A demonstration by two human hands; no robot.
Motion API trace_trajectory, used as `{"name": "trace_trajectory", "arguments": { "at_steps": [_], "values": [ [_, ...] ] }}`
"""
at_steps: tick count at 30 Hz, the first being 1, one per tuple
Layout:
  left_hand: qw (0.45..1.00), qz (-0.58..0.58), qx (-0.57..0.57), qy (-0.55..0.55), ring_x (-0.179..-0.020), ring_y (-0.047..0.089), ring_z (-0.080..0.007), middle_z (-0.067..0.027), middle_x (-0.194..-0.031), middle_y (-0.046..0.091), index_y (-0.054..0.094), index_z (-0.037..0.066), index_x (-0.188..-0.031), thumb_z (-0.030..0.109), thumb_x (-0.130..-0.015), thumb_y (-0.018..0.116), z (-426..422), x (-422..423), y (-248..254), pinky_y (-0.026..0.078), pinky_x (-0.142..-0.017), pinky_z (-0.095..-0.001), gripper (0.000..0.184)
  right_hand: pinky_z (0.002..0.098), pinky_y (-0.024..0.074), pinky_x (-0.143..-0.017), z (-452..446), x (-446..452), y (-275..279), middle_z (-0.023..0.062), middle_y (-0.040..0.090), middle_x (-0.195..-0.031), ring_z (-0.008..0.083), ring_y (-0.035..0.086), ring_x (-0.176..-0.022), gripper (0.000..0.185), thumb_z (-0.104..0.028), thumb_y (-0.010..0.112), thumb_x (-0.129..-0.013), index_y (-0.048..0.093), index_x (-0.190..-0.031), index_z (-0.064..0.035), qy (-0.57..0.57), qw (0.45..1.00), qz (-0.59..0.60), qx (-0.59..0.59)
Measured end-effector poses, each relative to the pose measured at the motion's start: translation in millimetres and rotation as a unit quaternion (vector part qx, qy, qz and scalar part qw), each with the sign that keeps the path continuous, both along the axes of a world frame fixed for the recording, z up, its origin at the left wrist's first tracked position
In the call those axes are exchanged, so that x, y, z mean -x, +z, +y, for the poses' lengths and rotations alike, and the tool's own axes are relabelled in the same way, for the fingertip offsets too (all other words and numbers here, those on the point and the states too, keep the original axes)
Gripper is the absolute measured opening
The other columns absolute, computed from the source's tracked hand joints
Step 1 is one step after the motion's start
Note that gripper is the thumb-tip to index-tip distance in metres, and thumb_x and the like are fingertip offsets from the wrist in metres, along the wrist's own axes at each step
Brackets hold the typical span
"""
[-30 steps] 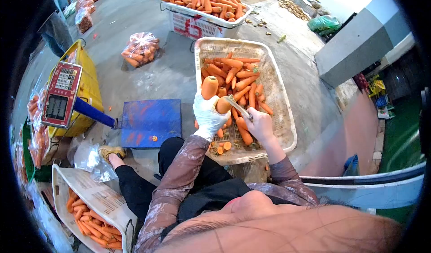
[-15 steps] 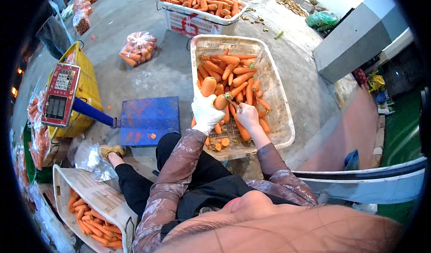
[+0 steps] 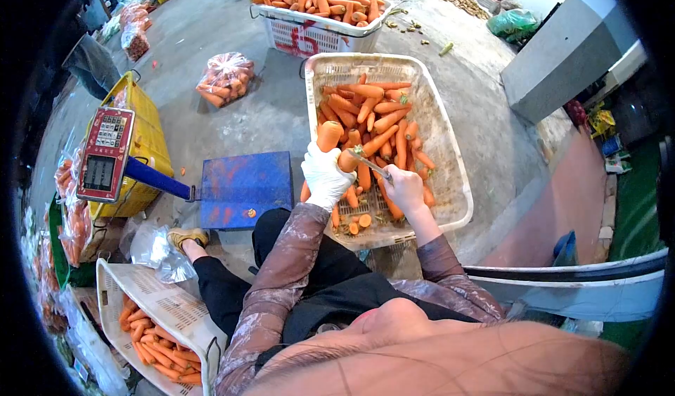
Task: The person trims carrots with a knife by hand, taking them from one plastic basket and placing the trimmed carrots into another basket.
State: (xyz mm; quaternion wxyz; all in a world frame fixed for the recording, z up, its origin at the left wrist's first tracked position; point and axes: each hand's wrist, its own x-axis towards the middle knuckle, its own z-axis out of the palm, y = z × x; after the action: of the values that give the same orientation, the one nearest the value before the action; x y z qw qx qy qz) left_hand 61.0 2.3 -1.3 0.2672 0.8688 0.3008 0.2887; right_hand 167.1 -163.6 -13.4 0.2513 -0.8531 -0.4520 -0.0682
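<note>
My left hand, in a white glove, is closed around a carrot whose green-stubbed end points right. Another thick carrot rises just above the glove; whether it is gripped too, I cannot tell. My bare right hand is wrapped round the handle of a knife, its blade reaching to the carrot's stubbed end. Both hands are over a shallow white crate holding a pile of loose carrots. Cut carrot ends lie in its near part.
A blue platform scale with a red display stands left. Beyond are a bagged lot of carrots and a full white basket. Another carrot basket sits near left, a yellow crate behind the scale. A pillar rises right.
The knife blade has come into clearer view at the carrot's stubbed end, and my right hand has shifted slightly down and away from it. The whole view has shifted a little.
</note>
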Motion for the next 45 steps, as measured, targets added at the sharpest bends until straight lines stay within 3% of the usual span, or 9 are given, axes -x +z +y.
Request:
{"name": "trace_trajectory", "arguments": {
  "at_steps": [11,14,18,21,23,34,37,40,45],
  "values": [
    [0.985,-0.120,0.091,-0.085,-0.093,0.053,-0.0378,-0.0184,-0.102,0.048,0.064,0.008,-0.075,0.018,-0.052,0.076,-1.9,-3.5,-0.8,0.046,-0.082,-0.0435,0.029,0.0444,0.0516,-0.076,14.7,-47.5,-46.0,0.0247,0.065,-0.086,0.0360,0.065,-0.085,0.032,-0.032,0.064,-0.078,0.067,-0.089,-0.0025,-0.166,0.944,0.129,0.255],
    [0.954,-0.211,-0.068,-0.202,-0.089,0.056,-0.0396,-0.0189,-0.097,0.053,0.064,0.008,-0.071,0.019,-0.053,0.075,-2.8,6.5,14.3,0.047,-0.079,-0.0443,0.024,0.0438,0.0512,-0.078,-2.6,-79.5,-84.9,0.0252,0.065,-0.090,0.0348,0.064,-0.090,0.035,-0.034,0.064,-0.079,0.068,-0.090,-0.0015,-0.193,0.940,0.149,0.238],
    [0.957,-0.141,0.145,-0.206,-0.099,0.057,-0.0305,-0.0179,-0.110,0.055,0.064,0.009,-0.092,0.016,-0.059,0.072,5.3,40.9,-1.4,0.045,-0.086,-0.0411,0.035,0.0438,0.0509,-0.080,-12.6,-77.2,-80.0,0.0244,0.065,-0.094,0.0356,0.063,-0.093,0.038,-0.038,0.066,-0.076,0.069,-0.091,-0.0027,-0.200,0.938,0.184,0.215],
    [0.638,-0.411,0.640,-0.117,-0.107,0.053,-0.0251,-0.0115,-0.123,0.050,0.043,0.007,-0.124,0.024,-0.076,0.067,49.3,112.6,-25.8,0.046,-0.091,-0.0380,0.056,0.0443,0.0505,-0.079,-31.2,-109.4,-106.9,0.0261,0.064,-0.092,0.0366,0.063,-0.091,0.035,-0.033,0.065,-0.076,0.069,-0.089,-0.0001,-0.249,0.927,0.192,0.203],
    [0.599,-0.493,0.602,-0.189,-0.112,0.051,-0.0259,-0.0127,-0.129,0.048,0.040,0.008,-0.129,0.028,-0.085,0.059,70.0,178.5,28.8,0.044,-0.095,-0.0398,0.053,0.0442,0.0504,-0.079,-50.1,-130.5,-117.4,0.0267,0.064,-0.091,0.0366,0.063,-0.092,0.034,-0.029,0.066,-0.075,0.068,-0.088,0.0019,-0.276,0.915,0.205,0.209],
    [0.735,-0.472,0.301,0.382,-0.115,0.049,-0.0272,-0.0145,-0.129,0.049,0.040,0.006,-0.131,0.028,-0.087,0.054,163.9,569.5,-47.1,0.043,-0.097,-0.0401,0.052,0.0376,0.0463,-0.053,1.2,-200.3,-206.1,0.0102,0.064,-0.076,0.0183,0.058,-0.057,0.044,-0.031,0.077,-0.072,0.061,-0.090,0.0064,-0.332,0.851,0.406,0.033],
    [0.758,-0.342,0.211,0.514,-0.116,0.048,-0.0275,-0.0150,-0.129,0.050,0.039,0.005,-0.132,0.028,-0.088,0.053,146.1,622.5,-75.6,0.042,-0.097,-0.0402,0.051,0.0366,0.0490,-0.070,40.5,-199.2,-219.5,0.0162,0.067,-0.080,0.0278,0.065,-0.079,0.043,-0.029,0.078,-0.069,0.065,-0.095,0.0034,-0.457,0.805,0.378,-0.028],
    [0.781,-0.207,0.161,0.567,-0.117,0.048,-0.0279,-0.0155,-0.128,0.050,0.039,0.005,-0.132,0.028,-0.089,0.051,131.7,652.2,-105.9,0.042,-0.098,-0.0403,0.051,0.0355,0.0420,-0.046,66.1,-200.8,-205.0,0.0047,0.056,-0.061,0.0188,0.051,-0.048,0.031,-0.022,0.080,-0.069,0.060,-0.084,-0.0036,-0.475,0.633,0.565,-0.231],
    [0.685,-0.427,0.332,0.489,-0.108,0.050,-0.0245,-0.0130,-0.121,0.053,0.044,0.004,-0.127,0.028,-0.088,0.052,139.6,606.7,-118.4,0.043,-0.091,-0.0370,0.046,0.0324,0.0342,-0.039,92.6,-197.1,-205.2,0.0034,0.051,-0.060,0.0152,0.042,-0.041,0.034,-0.023,0.083,-0.066,0.056,-0.080,-0.0079,-0.390,0.613,0.613,-0.312]
  ]
}}
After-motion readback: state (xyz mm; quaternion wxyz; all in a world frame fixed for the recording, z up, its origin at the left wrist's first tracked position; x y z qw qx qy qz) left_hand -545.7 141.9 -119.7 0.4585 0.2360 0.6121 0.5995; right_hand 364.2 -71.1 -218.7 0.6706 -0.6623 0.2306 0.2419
